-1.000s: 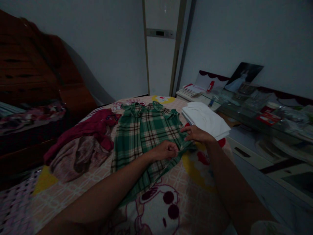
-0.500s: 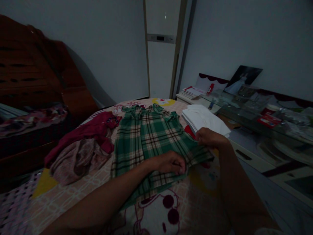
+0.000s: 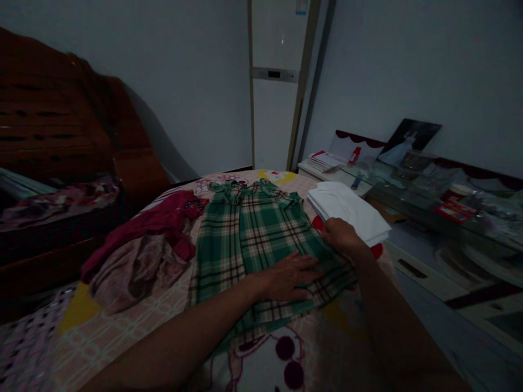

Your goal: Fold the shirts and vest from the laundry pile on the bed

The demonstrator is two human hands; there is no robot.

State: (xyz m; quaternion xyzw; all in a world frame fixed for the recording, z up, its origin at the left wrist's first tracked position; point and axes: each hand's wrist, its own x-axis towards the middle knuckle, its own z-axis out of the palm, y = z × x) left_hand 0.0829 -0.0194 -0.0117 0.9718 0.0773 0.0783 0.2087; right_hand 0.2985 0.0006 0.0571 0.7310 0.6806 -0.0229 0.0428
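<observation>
A green plaid dress (image 3: 265, 228) with ruffled shoulders lies spread over the patterned cloth, its top end away from me. My left hand (image 3: 286, 277) rests flat on the lower part of the dress, fingers spread. At the right side edge, my right hand (image 3: 341, 235) is closed, pinching the fabric; its fingertips are partly hidden. Close beyond that hand sits a folded stack of white cloth (image 3: 347, 207).
Left of the dress lie a crumpled magenta garment (image 3: 143, 223) and a dusty-pink cloth (image 3: 131, 272). A glass-topped cabinet (image 3: 412, 196) holding papers, a photo and packages stands at right. A wooden chair (image 3: 81, 130) stands at left.
My left hand has gone from closed on the fabric to open and flat. The dress's lower right part now lies flatter. My right hand stays at the edge, slightly further left.
</observation>
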